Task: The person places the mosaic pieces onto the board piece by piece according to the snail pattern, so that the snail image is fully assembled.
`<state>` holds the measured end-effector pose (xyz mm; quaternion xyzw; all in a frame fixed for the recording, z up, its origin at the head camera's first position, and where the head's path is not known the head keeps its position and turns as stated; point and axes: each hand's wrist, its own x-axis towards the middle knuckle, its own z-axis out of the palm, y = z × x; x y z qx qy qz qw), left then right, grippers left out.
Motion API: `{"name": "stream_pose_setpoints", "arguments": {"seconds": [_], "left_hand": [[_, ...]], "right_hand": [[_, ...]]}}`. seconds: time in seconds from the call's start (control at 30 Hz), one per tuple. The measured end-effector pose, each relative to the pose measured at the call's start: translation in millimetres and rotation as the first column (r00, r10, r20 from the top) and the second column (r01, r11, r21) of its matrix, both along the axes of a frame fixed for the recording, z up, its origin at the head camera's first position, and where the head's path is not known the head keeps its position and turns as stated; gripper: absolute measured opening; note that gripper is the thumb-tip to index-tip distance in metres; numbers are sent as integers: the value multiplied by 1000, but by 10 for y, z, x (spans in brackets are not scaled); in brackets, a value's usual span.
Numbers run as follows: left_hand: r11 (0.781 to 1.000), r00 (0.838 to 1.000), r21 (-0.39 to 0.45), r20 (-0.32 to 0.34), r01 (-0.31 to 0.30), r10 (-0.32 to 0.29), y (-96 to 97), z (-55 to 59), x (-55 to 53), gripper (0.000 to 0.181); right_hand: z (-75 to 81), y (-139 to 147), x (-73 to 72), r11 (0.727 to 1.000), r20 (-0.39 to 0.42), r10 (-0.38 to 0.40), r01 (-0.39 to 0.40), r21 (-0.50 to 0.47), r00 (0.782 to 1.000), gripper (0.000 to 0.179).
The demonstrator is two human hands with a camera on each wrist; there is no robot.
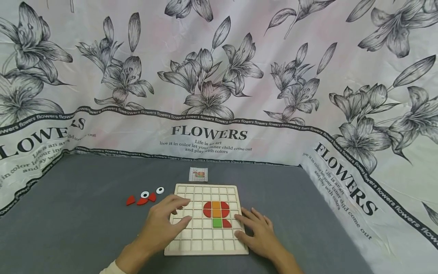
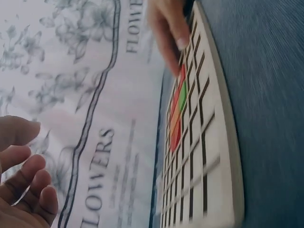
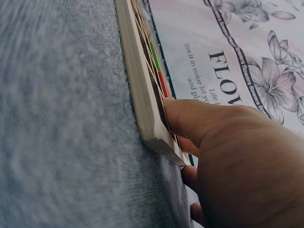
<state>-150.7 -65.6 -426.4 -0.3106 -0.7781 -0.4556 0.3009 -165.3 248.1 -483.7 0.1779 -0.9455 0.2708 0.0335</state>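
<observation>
At lower centre, my left hand (image 1: 161,221) hangs wide-fingered over the board (image 1: 197,245); my right hand (image 1: 261,234), loosely spread, touches its right edge.

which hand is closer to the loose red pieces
Left. The left hand is right of the red pieces; the right hand is at the right edge of the board.

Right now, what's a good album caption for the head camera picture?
Colourful pieces on a gridded board, left hand above, right hand at its edge.
</observation>
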Motion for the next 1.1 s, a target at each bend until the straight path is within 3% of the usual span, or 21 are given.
{"name": "stream_pose_setpoints", "arguments": {"seconds": [0.13, 0.33, 0.63, 0.73, 0.87, 0.97, 1.1], "left_hand": [[999, 999, 33, -31, -40, 41, -241, -15, 78, 48], [991, 992, 62, -19, -121, 122, -566, -186, 161, 54], [973, 962, -3, 146, -231, 229, -827, -413, 262, 52], [966, 938, -39, 233, -254, 256, -868, -471, 263, 48], [955, 883, -137, 364, -263, 295, -906, -531, 274, 48], [951, 844, -198, 442, -238, 304, -928, -548, 276, 52], [946, 814, -268, 497, -184, 299, -966, -551, 258, 60]], "right_hand": [[-7, 6, 3, 1000, -5, 2, -2, -1, 1000, 48], [-4, 12, 7, 1000, -18, 6, -6, -7, 1000, 48], [-8, -6, 10, 1000, -3, 3, -3, -3, 1000, 48], [-8, 2, 4, 1000, -2, -1, 1, 2, 1000, 48], [-17, 11, 4, 1000, -2, -4, 4, 2, 1000, 48], [-24, 16, 8, 1000, -9, 0, 0, -5, 1000, 48], [-21, 12, 8, 1000, -6, 3, -4, -9, 1000, 49]]}}
